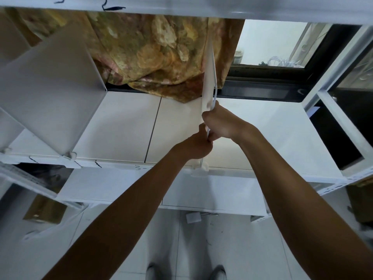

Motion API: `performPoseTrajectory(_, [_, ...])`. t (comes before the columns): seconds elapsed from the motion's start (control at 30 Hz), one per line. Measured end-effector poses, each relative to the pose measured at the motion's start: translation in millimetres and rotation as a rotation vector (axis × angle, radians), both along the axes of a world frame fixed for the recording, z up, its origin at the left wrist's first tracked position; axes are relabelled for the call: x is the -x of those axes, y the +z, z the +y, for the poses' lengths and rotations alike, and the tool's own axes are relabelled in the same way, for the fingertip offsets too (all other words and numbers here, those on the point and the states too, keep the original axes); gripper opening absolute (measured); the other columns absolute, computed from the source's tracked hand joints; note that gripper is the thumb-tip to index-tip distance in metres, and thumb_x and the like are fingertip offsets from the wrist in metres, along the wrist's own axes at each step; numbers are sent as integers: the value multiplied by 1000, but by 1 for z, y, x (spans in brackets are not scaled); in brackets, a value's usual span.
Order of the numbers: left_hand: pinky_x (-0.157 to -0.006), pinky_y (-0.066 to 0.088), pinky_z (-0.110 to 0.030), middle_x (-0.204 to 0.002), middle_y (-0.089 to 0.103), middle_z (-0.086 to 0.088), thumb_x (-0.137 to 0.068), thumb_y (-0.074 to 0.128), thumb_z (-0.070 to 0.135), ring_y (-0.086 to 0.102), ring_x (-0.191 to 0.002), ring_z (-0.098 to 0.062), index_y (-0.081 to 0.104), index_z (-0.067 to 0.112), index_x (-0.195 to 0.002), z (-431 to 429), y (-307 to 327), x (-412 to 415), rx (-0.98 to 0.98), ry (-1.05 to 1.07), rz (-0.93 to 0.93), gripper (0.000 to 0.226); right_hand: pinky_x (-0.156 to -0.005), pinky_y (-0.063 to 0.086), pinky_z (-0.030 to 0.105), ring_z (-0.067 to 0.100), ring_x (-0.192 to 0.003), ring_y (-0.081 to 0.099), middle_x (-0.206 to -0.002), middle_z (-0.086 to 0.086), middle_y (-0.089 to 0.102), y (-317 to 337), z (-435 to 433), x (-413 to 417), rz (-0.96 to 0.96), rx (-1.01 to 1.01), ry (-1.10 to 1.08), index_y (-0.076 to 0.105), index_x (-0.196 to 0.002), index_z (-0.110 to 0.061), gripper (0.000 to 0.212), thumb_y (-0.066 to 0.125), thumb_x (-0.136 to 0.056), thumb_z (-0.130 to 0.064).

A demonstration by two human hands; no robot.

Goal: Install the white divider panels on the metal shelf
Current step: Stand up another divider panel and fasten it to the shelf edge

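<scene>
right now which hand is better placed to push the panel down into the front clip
Left, probably: the left hand grips the panel lowest, just above the clip; the right hand holds it higher up.

Floral curtain [141, 57] beside a dark-framed window [268, 43] (daylit) — pale tiled floor [201, 249].

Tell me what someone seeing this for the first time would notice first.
Two bare arms meet mid-frame, where the left hand and right hand grip the near edge of a white divider panel standing edge-on on the shelf. Behind it hangs a gold floral curtain. At left, another divider already stands in place.
</scene>
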State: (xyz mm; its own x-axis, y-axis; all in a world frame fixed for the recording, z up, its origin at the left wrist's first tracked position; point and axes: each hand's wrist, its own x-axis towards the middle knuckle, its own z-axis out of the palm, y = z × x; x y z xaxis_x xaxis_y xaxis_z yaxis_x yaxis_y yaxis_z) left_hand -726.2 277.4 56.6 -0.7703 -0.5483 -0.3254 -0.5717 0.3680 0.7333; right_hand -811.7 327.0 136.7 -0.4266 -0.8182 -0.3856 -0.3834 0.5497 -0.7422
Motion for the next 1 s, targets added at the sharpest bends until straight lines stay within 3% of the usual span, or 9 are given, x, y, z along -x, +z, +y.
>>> performPoseTrajectory(0.1, [-69,49,-36,-76,54,-1,-96,30,15,54,-67,-13,27,7,-142,-1,-6,-1,29,19,-10,47,-88,58,55,38,-96,62,-114,18,57,-1,-1,-5,18,-4,10,34,-137,-12,43,44,-95,-13])
performPoseTrajectory(0.23, [-61,41,-31,-75,54,-2,-98,30,16,52,-65,-14,33,0,-136,-2,-13,2,43,23,-33,41,-90,57,57,34,-93,62,-113,14,56,-3,1,-7,12,11,24,27,-144,-16,53,43,-94,-17])
performPoseTrajectory(0.4, [-53,32,-25,-68,48,2,-99,28,11,46,-59,-7,47,-9,-119,4,-36,1,91,44,-154,34,-95,54,57,33,-100,62,-105,11,56,-25,12,-10,11,9,34,28,-142,-16,48,43,-96,-19])
performPoseTrajectory(0.53, [-57,35,-25,-71,51,0,-100,28,12,46,-61,-8,45,-3,-120,-4,-37,6,66,42,-114,31,-96,54,54,33,-107,60,-118,15,54,-25,5,-4,4,3,21,24,-146,-16,53,44,-97,-18])
performPoseTrajectory(0.67, [-55,29,-21,-64,42,-1,-102,28,7,38,-57,-9,48,0,-93,-7,-35,6,50,25,-153,23,-98,53,53,35,-111,58,-132,19,53,-26,1,-7,51,-13,36,22,-146,-15,53,44,-98,-20])
performPoseTrajectory(0.8, [-52,25,-24,-63,42,-2,-97,30,6,35,-55,-9,39,-19,-127,-6,-28,7,14,16,-186,39,-97,53,54,33,-105,60,-120,17,55,-23,3,-6,52,-27,44,22,-143,-16,51,44,-96,-19])
performPoseTrajectory(1.0, [-57,30,-28,-66,44,-3,-93,36,11,38,-59,-13,31,-17,-135,-10,-20,8,-55,-38,-275,51,-96,53,57,33,-100,60,-115,18,56,-15,6,-7,39,-66,73,20,-145,-15,57,43,-93,-16])
